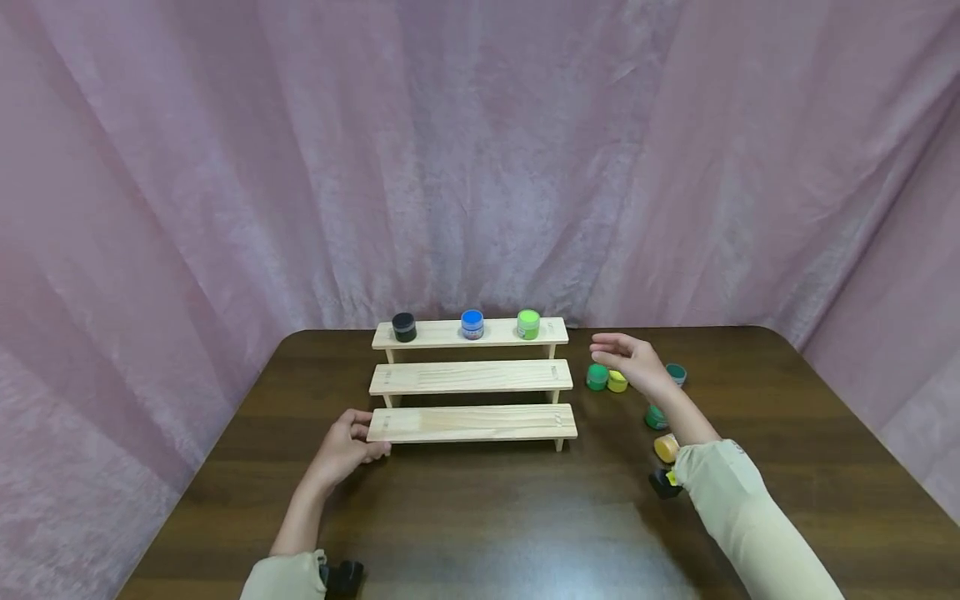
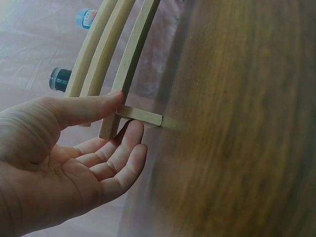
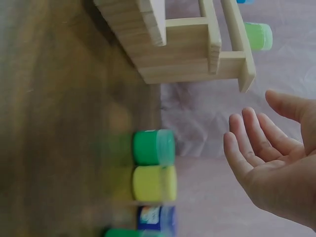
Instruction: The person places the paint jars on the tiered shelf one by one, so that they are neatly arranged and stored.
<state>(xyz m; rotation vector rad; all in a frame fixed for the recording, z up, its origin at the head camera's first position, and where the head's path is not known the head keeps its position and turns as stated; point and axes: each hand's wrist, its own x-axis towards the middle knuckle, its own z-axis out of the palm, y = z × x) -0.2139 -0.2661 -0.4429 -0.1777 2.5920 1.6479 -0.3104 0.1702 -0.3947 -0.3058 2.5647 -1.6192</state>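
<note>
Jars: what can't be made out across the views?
Head: teal jar, partly behind the right forearm.
Head: orange jar, partly behind the right sleeve.
Right wrist: lowest green jar, cut off by the bottom edge.
Left wrist: label on the blue jar, too blurred to read.

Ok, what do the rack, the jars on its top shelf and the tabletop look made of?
Rack: pale wood, apparently unvarnished; grain lines show.
Black jar, blue jar and light green jar: probably smooth plastic, as parts look translucent, though glass is possible.
Tabletop: dark brown, softly shiny, grained; wood or laminate, I can't tell.
</note>
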